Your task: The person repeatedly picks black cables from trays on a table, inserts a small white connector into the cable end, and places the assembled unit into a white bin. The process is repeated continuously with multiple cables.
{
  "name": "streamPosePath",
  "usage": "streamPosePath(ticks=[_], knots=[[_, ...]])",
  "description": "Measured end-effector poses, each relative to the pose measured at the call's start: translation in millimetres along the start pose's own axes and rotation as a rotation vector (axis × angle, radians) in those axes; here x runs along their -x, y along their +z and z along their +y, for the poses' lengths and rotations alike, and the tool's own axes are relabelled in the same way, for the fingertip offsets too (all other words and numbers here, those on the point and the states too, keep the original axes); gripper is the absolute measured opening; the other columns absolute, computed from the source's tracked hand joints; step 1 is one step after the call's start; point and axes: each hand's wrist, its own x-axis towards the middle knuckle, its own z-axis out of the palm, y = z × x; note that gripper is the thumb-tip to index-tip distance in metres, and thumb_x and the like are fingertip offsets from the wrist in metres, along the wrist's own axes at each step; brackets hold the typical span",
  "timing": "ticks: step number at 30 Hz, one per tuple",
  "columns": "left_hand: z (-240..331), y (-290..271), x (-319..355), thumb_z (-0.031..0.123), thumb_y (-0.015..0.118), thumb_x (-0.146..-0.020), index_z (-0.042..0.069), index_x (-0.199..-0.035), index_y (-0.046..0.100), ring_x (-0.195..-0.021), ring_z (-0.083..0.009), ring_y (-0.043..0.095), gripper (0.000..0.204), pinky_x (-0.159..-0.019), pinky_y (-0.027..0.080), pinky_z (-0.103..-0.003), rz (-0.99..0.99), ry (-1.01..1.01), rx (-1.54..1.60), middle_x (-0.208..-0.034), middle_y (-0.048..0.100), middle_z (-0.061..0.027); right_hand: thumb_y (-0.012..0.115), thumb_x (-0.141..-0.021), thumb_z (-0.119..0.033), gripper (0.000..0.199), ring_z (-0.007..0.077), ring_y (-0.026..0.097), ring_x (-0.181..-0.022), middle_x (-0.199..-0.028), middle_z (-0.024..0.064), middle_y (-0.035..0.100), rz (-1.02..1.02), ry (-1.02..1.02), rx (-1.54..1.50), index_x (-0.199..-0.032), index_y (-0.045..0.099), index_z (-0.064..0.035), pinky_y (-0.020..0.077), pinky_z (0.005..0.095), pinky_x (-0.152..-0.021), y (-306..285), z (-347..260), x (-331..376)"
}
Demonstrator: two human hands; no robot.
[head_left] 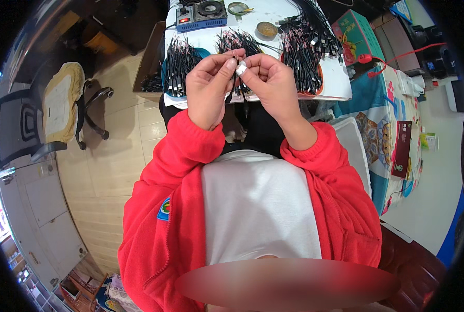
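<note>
My left hand (pixel 209 86) and my right hand (pixel 274 86) meet over the near edge of the white table. Finger and thumb of each are pinched on the end of a thin black cable (pixel 245 108), which seems to hang down below them. A white wrap (pixel 241 68) covers the tip of my right thumb. Behind my hands lies a bundle of black cables (pixel 242 40) with pinkish wire ends. More such bundles flank it: the left bundle (pixel 177 65) and the right bundle (pixel 300 62). My fingers hide the exact spot they grip.
At the table's back stand a blue-grey device with a red switch (pixel 200 16), a round tin (pixel 267 30) and a glass dish (pixel 239 8). An open cardboard box (pixel 147 73) is left of the table. A green box (pixel 358 34) stands right; an office chair (pixel 60 106) is far left.
</note>
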Motion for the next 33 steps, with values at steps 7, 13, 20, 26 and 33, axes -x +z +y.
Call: streamPosePath(ticks=[7,13,20,26,33], knots=[[3,0,9,0.007,0.054,-0.093,-0.002,-0.103,0.060,-0.094,-0.0170,0.062,0.014,-0.077,0.055,-0.029,-0.086,-0.048,-0.138,-0.112,0.061,-0.0161,0.062,-0.088,-0.005,0.010,0.0036,0.057,-0.068,-0.078,0.0019,0.064,0.065,-0.042,0.096,-0.095,0.060,0.0019,0.0435,0.0165,-0.059,-1,2,15],[5,6,17,0.010,0.050,-0.095,-0.001,-0.101,0.056,-0.066,-0.0083,0.056,0.014,-0.054,0.043,-0.019,-0.170,-0.090,-0.088,-0.084,0.064,-0.0063,0.065,-0.085,-0.005,0.011,0.0039,0.056,-0.066,-0.077,0.0017,0.064,0.000,-0.118,0.118,-0.092,0.061,0.0025,0.0452,0.0180,-0.059,-22,-12,17],[9,4,20,0.009,0.051,-0.094,-0.002,-0.096,0.055,-0.054,-0.0050,0.041,0.011,-0.049,0.033,-0.018,-0.275,-0.175,-0.119,-0.073,0.061,-0.0065,0.065,-0.087,-0.008,0.015,0.0039,0.056,-0.070,-0.081,0.0008,0.063,-0.119,-0.090,0.028,-0.098,0.062,0.0015,0.0443,0.0184,-0.061,-32,-14,8],[10,2,21,0.006,0.053,-0.093,-0.002,-0.096,0.055,-0.055,-0.0051,0.042,0.009,-0.051,0.034,-0.018,-0.295,-0.204,-0.034,-0.074,0.060,-0.0080,0.066,-0.087,-0.010,0.013,0.0037,0.054,-0.070,-0.082,0.0002,0.062,-0.147,-0.026,-0.204,-0.096,0.062,-0.0020,0.0423,0.0177,-0.059,-33,-7,11],[14,-5,19,0.004,0.054,-0.091,-0.002,-0.098,0.058,-0.054,-0.0047,0.039,0.010,-0.049,0.032,-0.017,-0.390,-0.423,0.279,-0.074,0.060,-0.0083,0.065,-0.088,-0.012,0.014,0.0044,0.052,-0.066,-0.082,0.0003,0.061,-0.230,0.089,-0.571,-0.097,0.059,-0.0039,0.0387,0.0163,-0.056,-26,2,16]])
